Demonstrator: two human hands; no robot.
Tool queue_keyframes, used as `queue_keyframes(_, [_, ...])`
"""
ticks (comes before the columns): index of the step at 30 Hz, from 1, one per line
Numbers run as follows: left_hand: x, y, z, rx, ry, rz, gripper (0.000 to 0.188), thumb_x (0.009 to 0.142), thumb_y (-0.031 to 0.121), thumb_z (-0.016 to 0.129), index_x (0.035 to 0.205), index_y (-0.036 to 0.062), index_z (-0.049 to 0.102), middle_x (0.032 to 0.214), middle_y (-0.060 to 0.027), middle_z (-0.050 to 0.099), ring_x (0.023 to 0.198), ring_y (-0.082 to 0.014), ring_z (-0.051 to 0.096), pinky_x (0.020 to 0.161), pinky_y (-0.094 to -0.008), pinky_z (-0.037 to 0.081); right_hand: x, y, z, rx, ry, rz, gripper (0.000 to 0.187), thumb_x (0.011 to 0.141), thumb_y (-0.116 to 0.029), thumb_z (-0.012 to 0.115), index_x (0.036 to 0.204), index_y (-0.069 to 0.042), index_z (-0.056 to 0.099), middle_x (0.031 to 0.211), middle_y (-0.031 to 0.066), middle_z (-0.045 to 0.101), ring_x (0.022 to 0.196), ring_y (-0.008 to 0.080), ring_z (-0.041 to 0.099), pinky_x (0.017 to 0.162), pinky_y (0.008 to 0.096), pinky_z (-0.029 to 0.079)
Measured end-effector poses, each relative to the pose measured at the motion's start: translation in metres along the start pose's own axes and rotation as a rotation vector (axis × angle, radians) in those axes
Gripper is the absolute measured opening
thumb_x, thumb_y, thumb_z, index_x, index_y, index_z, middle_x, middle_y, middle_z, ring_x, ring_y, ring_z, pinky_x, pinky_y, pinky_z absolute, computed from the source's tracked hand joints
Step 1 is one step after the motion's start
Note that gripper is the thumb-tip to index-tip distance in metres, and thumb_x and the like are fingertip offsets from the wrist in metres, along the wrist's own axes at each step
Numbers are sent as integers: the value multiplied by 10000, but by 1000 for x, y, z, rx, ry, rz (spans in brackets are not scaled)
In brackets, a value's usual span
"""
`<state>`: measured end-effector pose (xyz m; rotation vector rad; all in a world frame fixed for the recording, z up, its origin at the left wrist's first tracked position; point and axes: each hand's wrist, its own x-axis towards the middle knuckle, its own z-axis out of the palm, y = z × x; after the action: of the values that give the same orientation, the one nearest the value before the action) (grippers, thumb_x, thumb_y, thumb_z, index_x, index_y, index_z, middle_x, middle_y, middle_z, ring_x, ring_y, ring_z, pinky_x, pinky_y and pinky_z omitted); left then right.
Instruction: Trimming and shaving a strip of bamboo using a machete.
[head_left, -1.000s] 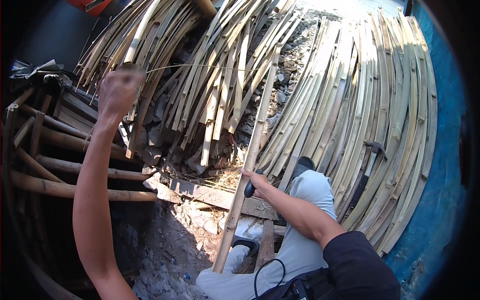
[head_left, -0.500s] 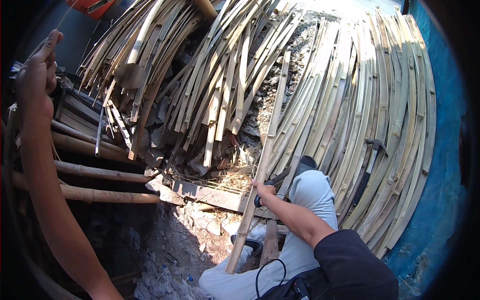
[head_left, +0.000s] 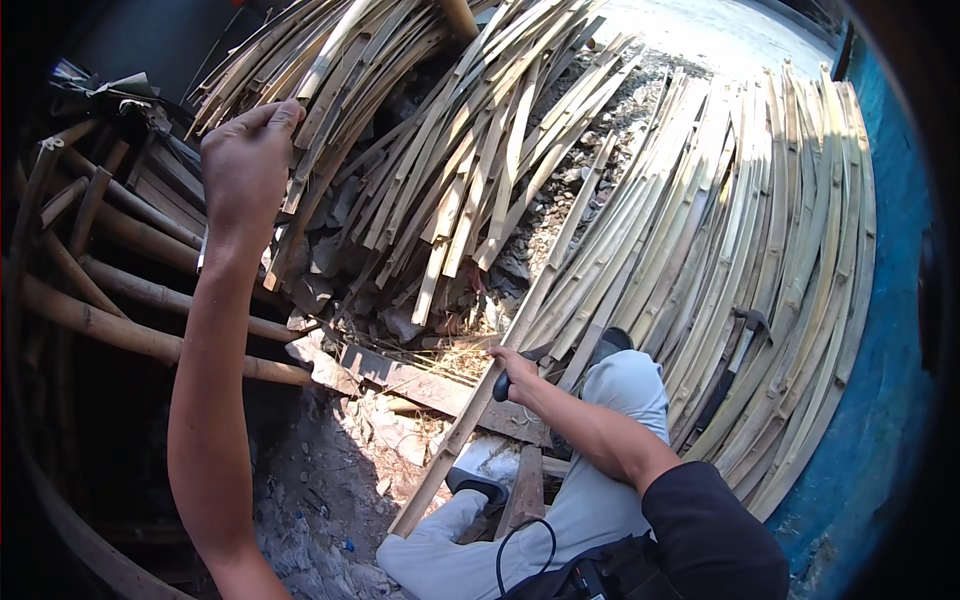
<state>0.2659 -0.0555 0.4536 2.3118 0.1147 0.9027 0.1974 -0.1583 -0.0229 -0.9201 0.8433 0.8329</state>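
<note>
My left hand (head_left: pixel 250 165) is raised at the left in front of the bundled bamboo, fingers closed with the thumb on top; whatever they hold is hidden. Low in the middle, my right hand (head_left: pixel 518 377) is closed around a black-handled tool (head_left: pixel 502 387), its dark far end partly hidden. The same hand is against a long split bamboo strip (head_left: pixel 450 440), its thumb side on the strip. The strip slants from my knee up toward the bamboo strips (head_left: pixel 690 220) laid side by side on the right. A claw hammer (head_left: pixel 728 370) lies on those strips.
Loose bundles of split bamboo (head_left: pixel 470 150) lie at the back. Round bamboo poles (head_left: pixel 150 335) stick out at the left. A wooden board (head_left: pixel 400 385) crosses the ground before me, amid rubble and scraps. A blue wall (head_left: pixel 900 300) bounds the right side.
My left hand has come in from the far left toward the middle. The strip's near end has swung left, and my right hand has shifted slightly left with it. The view has tilted a little.
</note>
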Motion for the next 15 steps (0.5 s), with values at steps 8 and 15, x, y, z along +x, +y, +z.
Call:
queue_keyframes(8, [-81,-63,54,-327,-33,-309,187,908,136,641,989,-22,700,703,25,585,604,-32,457,527,-185,354,-11,-15,-15,-85,123,-19,579,599,-231,766,1031,80,539,1053,128,509,902,208,510,757,368,462])
queue_keyframes(15, [-120,-108,78,-258,-86,-228,204,913,151,641,999,-25,697,695,65,543,592,-14,404,509,-179,303,3,-10,-15,-67,86,-48,708,592,-311,783,1087,139,552,1112,186,566,967,228,554,816,354,465])
